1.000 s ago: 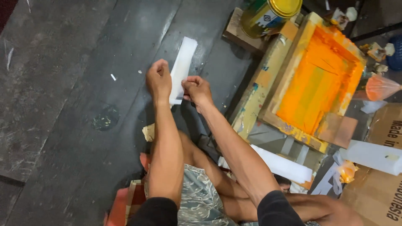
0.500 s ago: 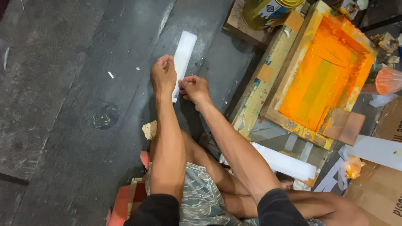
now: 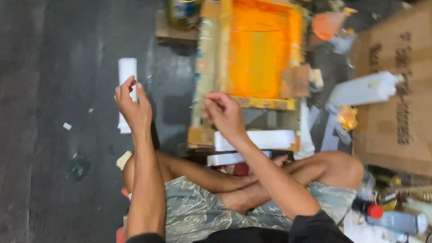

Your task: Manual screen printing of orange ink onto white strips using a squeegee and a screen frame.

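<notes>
A: Right, fingers first. Left hand (image 3: 130,105): fingers loosely spread and raised, tips resting against or just over the white strip (image 3: 126,74) lying flat on the dark floor (image 3: 45,135). Blur stops me saying whether it is pinched; reads as a light touch, not a clamp.

B: And the right hand (image 3: 225,114)?

A: Fingers curled inward, thumb meeting them, a narrow closed pinch. Cannot tell if anything small sits inside. It hangs over the near edge of the wooden frame (image 3: 252,58), apart from the strip.

B: Strip position?

A: On the floor, left of the frame's left edge, running lengthwise away from the person. Near end is hidden behind the left hand.

B: Why flat there?

A: Judgement only: the bare floor gives a firm surface beside the frame, within reach of the left arm without leaning.

B: Outward from that?

A: Frame holds an orange screen (image 3: 258,49), tilted on scraps. A paint can (image 3: 182,13) stands at its far left corner. White folded sheets (image 3: 256,139) lie stacked at its near edge, just ahead of the crossed legs (image 3: 252,180). A cardboard box (image 3: 396,90) sits to the right with a white plastic bottle (image 3: 364,87) lying against it. Small paper scraps dot the floor left.
</notes>
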